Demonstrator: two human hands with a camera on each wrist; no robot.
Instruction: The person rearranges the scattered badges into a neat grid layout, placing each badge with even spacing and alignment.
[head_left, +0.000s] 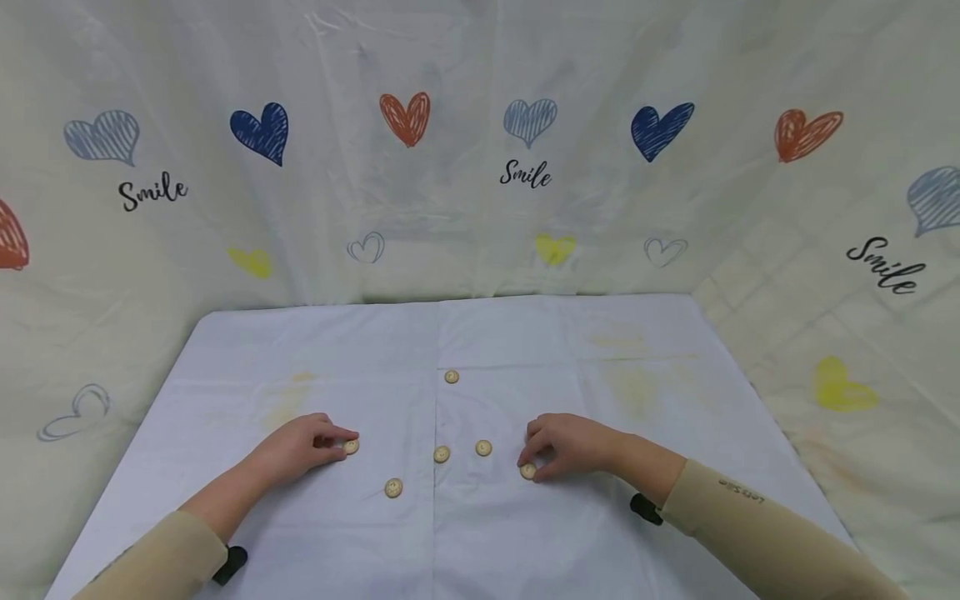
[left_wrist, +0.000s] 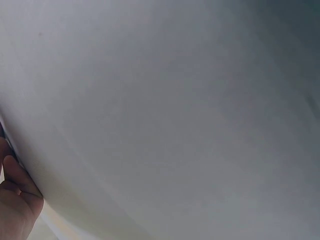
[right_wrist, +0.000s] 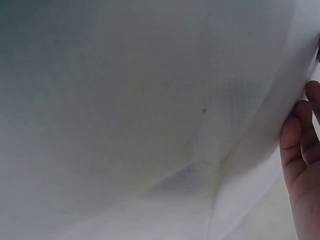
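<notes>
My left hand (head_left: 303, 446) is at the left of the table, thumb and index finger pinching a small round tan button (head_left: 351, 447) by its edge. On the right, my right hand (head_left: 566, 446) pinches a matching button (head_left: 528, 472) between thumb and fingertips, low against the cloth. Between the hands lie more such buttons: one (head_left: 393, 487) near the left hand, one (head_left: 442, 454) by the middle crease, and one (head_left: 483, 448) nearer the right hand. Farther back sits another button (head_left: 452, 377). Both wrist views show parts of the fingers at the edge, with the buttons out of sight.
A white cloth (head_left: 337, 350) with creases and faint yellow stains covers the table. Behind and beside it hangs a pale curtain (head_left: 465, 200) printed with hearts and the word Smile. Dark wrist cameras (head_left: 230, 565) sit under both forearms.
</notes>
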